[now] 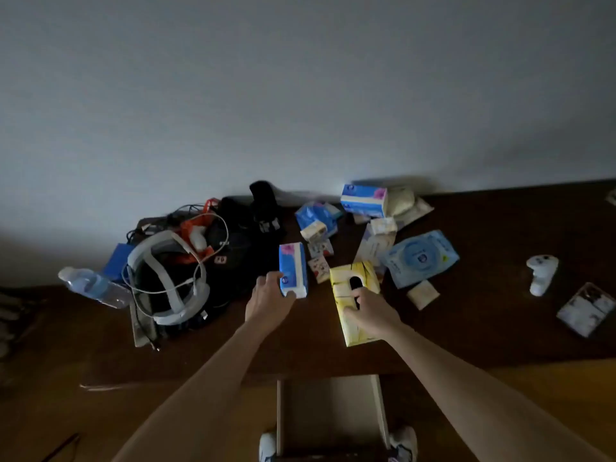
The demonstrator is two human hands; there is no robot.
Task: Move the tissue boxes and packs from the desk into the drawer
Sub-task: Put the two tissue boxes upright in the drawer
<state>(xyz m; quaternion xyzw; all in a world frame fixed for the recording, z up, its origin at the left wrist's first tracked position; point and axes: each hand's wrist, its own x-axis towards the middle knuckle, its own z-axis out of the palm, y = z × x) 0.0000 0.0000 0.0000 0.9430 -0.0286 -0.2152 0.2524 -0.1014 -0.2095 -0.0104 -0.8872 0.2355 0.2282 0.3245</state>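
Tissue boxes sit on my desk (466,321). My left hand (266,303) grips the blue pack (293,270); my right hand (370,311) grips the yellow box (353,295) above the open drawer (333,415).

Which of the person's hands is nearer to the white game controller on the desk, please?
The right hand: it grips the yellow tissue box, with the white game controller further out to its right. The left hand holds the blue tissue pack beyond that box.
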